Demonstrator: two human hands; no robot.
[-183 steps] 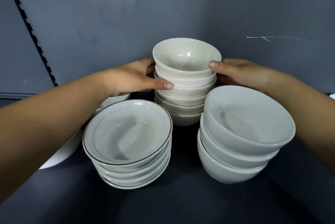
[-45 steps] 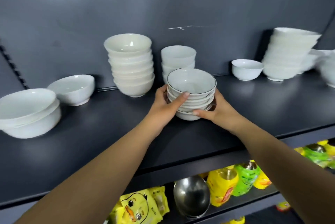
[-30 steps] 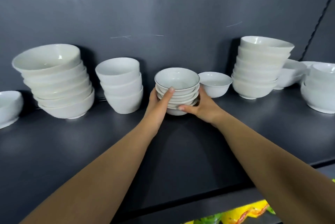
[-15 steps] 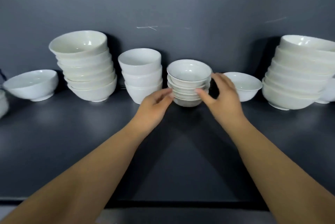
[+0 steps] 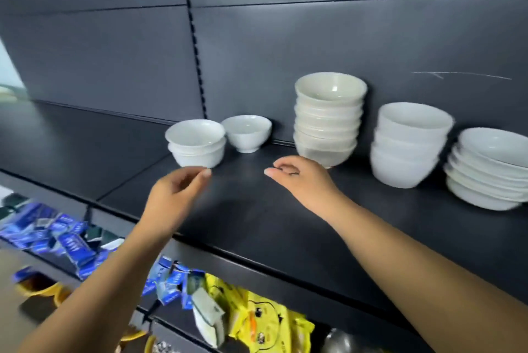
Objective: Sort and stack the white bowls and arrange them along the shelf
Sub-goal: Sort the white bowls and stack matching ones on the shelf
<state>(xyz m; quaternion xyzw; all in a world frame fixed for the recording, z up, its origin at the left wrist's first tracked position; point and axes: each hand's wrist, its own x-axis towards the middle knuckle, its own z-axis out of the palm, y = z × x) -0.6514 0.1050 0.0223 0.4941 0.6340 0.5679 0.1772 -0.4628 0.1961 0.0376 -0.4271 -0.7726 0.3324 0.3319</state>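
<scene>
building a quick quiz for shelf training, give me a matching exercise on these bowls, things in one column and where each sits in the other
Things:
1. short stack
2. single bowl
3. tall stack
4. shallow stack

Places:
A. cut off by the picture's right edge
B. just behind the right hand
C. farthest left, just beyond the left hand
D. between the short and tall stacks, set farther back

Pairs: 1-C, 2-D, 3-B, 4-A

You get no legible text: print on the blue packets [image 5: 68,241] and the yellow packets [image 5: 257,321] below the front edge of the shelf [image 5: 257,224] is too blurred to read.
</scene>
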